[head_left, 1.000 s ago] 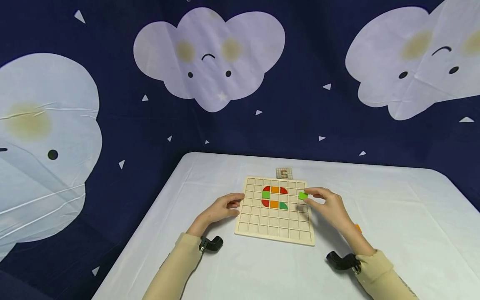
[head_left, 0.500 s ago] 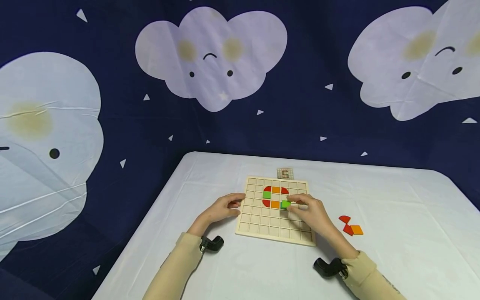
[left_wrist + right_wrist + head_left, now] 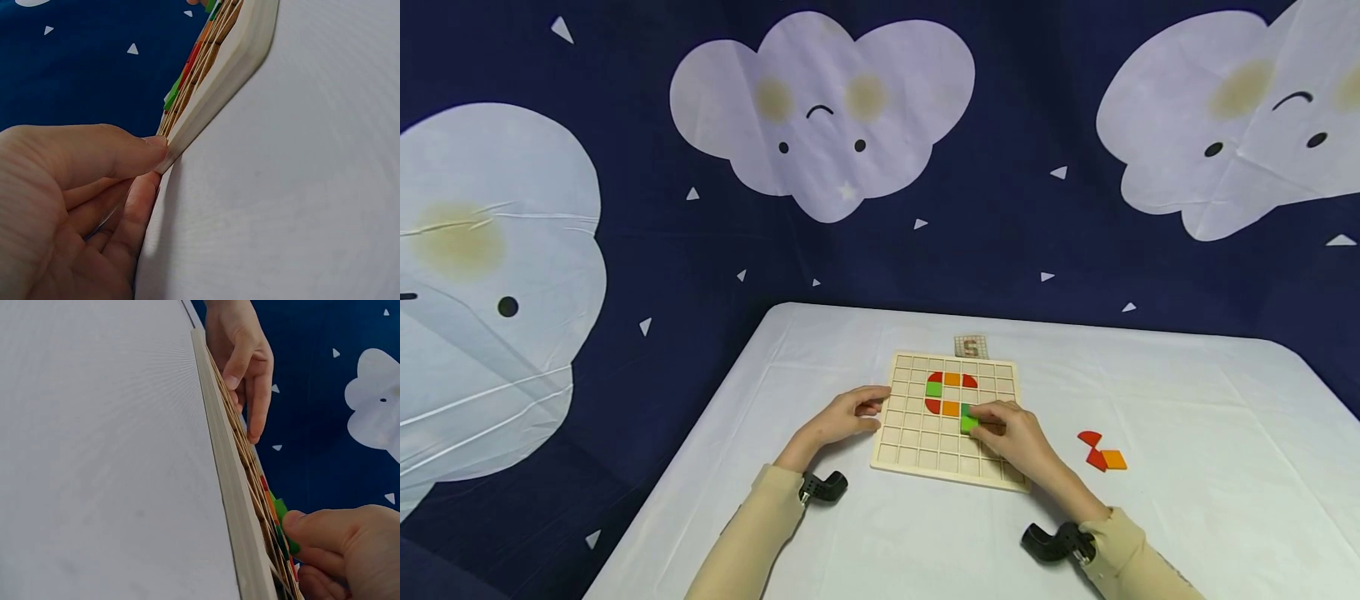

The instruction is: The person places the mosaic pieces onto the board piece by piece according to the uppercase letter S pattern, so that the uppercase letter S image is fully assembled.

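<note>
My right hand point(image 3: 1015, 435) pinches a bright green square tile point(image 3: 968, 426) between thumb and fingers, low over the grid of the wooden board point(image 3: 917, 450). Just beyond the tile, a dark green piece point(image 3: 966, 409) is partly covered by the fingers. The right wrist view shows the thumb against the green tile point(image 3: 285, 519). My left hand point(image 3: 842, 417) touches the board's left edge, its thumb point(image 3: 134, 153) against the rim in the left wrist view. Red quarter-round pieces point(image 3: 933, 407), orange squares point(image 3: 951, 380) and another green square point(image 3: 933, 389) lie in the grid.
To the right of the board, two red pieces point(image 3: 1089, 437) and an orange square point(image 3: 1114, 460) lie loose on the white tablecloth point(image 3: 1210, 417). A small pattern card point(image 3: 972, 347) lies behind the board. Dark blue cloud-print fabric point(image 3: 1000, 250) hangs behind the table.
My right hand has moved left over the board with the green square tile, then slightly toward me, uncovering the loose pieces on the right. My left hand stays at the board's edge.
</note>
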`<state>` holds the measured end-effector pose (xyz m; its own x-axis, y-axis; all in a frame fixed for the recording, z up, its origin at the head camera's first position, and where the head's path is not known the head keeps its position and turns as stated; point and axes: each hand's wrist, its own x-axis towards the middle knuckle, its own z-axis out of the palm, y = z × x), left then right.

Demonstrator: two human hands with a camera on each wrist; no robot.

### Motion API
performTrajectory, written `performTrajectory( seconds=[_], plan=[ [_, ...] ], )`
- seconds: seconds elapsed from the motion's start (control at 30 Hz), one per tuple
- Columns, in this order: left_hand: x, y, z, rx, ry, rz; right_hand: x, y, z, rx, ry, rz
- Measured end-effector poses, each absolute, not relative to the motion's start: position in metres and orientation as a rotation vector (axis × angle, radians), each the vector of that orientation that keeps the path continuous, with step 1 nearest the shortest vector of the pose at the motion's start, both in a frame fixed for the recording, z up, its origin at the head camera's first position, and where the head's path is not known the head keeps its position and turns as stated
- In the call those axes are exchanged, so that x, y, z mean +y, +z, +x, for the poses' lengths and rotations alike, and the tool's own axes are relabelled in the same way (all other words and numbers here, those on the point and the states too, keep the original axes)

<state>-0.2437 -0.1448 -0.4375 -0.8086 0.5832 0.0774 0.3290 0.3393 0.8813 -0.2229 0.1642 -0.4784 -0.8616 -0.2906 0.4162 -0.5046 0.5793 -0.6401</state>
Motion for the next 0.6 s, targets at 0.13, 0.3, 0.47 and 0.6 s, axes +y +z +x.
performTrajectory(
  seconds=[0.13,0.3,0.47,0.6],
  plan=[
    [-0.1446,-0.4372,-0.2432,2.351,1.459,0.815,0.1643,-0.4796,-0.2223,-2.543,1.061,0.670],
    [-0.1443,-0.4364,-0.2424,2.354,1.463,0.812,0.1635,-0.4806,-0.2218,-2.534,1.007,0.698],
    [-0.1448,-0.4374,-0.2426,2.353,1.468,0.813,0.1641,-0.4824,-0.2221,-2.517,0.986,0.728],
    [-0.1451,-0.4376,-0.2431,2.354,1.462,0.818,0.1647,-0.4834,-0.2222,-2.509,0.973,0.753]
  ],
)
